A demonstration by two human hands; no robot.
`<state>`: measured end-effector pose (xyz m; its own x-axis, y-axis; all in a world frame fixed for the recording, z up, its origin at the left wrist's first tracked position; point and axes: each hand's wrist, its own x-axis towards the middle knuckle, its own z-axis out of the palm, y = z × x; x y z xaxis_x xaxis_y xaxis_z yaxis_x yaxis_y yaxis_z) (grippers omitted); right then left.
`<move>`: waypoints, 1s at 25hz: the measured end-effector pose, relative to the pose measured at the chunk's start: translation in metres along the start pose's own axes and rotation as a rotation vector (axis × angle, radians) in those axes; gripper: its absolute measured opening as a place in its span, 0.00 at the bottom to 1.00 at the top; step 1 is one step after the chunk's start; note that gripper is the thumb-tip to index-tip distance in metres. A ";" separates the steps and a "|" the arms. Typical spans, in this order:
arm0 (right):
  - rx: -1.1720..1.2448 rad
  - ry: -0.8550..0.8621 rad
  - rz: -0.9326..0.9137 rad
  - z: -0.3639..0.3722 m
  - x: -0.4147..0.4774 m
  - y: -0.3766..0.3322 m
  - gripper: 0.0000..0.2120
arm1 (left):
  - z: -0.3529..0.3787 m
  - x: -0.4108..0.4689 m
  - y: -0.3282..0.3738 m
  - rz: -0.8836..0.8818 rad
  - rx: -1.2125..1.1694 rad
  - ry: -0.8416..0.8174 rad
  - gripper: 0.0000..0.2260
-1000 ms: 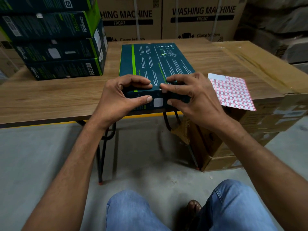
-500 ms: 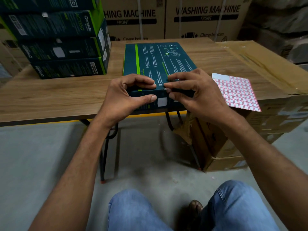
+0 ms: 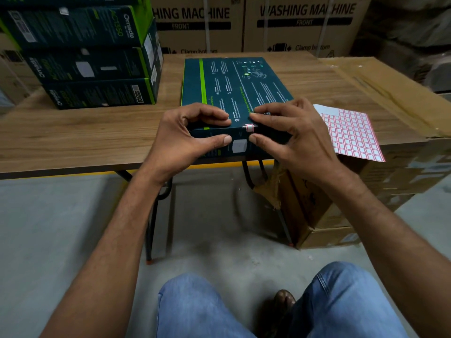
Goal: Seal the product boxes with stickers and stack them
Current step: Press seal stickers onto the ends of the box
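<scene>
The left grip (image 3: 185, 140) and right grip (image 3: 292, 135) pinch the box (image 3: 234, 86), sticker (image 3: 249, 128) apparently between them.

A product box (image 3: 234, 89) lies flat at the front edge of the table (image 3: 73, 137), with a stack of boxes (image 3: 92, 64) behind and left of it, a sticker sheet (image 3: 351, 135) just to its right, a carton (image 3: 395, 93) farther right, and large cartons (image 3: 305, 25) behind the table.

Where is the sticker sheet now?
Head view: the sticker sheet lies at the right end of the table, just right of the right hand gripping the product box, overhanging the near edge.
</scene>
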<state>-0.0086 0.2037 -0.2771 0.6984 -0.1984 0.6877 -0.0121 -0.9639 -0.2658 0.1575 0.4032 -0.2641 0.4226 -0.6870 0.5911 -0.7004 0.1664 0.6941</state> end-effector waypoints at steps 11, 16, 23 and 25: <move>0.018 -0.052 0.030 -0.001 0.002 -0.001 0.23 | 0.001 -0.001 0.001 -0.022 -0.008 0.007 0.18; 0.209 0.067 0.133 0.003 0.005 -0.006 0.13 | 0.000 -0.002 0.003 -0.020 -0.001 0.010 0.19; 0.124 0.020 0.025 0.005 0.003 -0.005 0.12 | 0.000 -0.002 0.003 -0.010 0.013 0.008 0.19; 0.119 0.071 0.035 0.008 0.002 -0.008 0.12 | 0.000 -0.002 0.004 -0.009 0.012 0.004 0.19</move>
<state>-0.0015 0.2124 -0.2788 0.6470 -0.2480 0.7211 0.0520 -0.9291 -0.3662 0.1542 0.4055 -0.2624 0.4309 -0.6857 0.5866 -0.7035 0.1517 0.6943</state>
